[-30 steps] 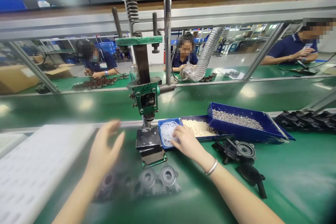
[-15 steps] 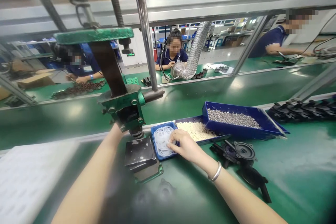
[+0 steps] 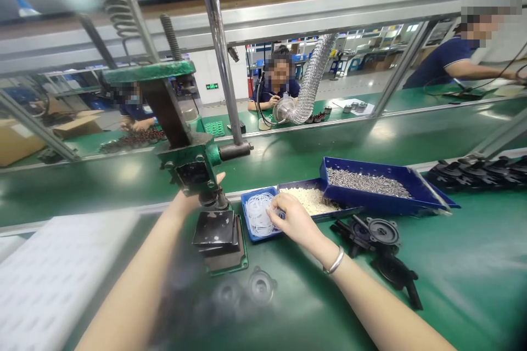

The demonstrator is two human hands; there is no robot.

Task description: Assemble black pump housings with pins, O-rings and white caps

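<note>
My right hand [image 3: 296, 219] reaches into a small blue tray [image 3: 244, 214] of thin white translucent rings [image 3: 257, 216]. Its thumb and forefinger are pinched together among the rings, apparently on one of them. Behind the head of a green hand press [image 3: 193, 167] is my left hand [image 3: 185, 203]. The press covers most of it, and only the wrist and a fingertip show, so its grip is hidden. Under the press head lies a black block [image 3: 214, 228] on the base. A translucent round part [image 3: 261, 286] rests on the table in front.
Beside the ring tray, one blue bin holds cream-coloured small pieces [image 3: 308, 200], another metal pins [image 3: 366, 182]. Black round housings [image 3: 382, 233] lie at right. The press lever [image 3: 224, 60] rises with a red knob. White sheet [image 3: 61, 279] at left; co-workers sit across.
The view has shifted, bringing the lever's red knob into sight. A left fingertip now shows beside the press head. My right hand stays at the ring tray, its fingers slightly more drawn together.
</note>
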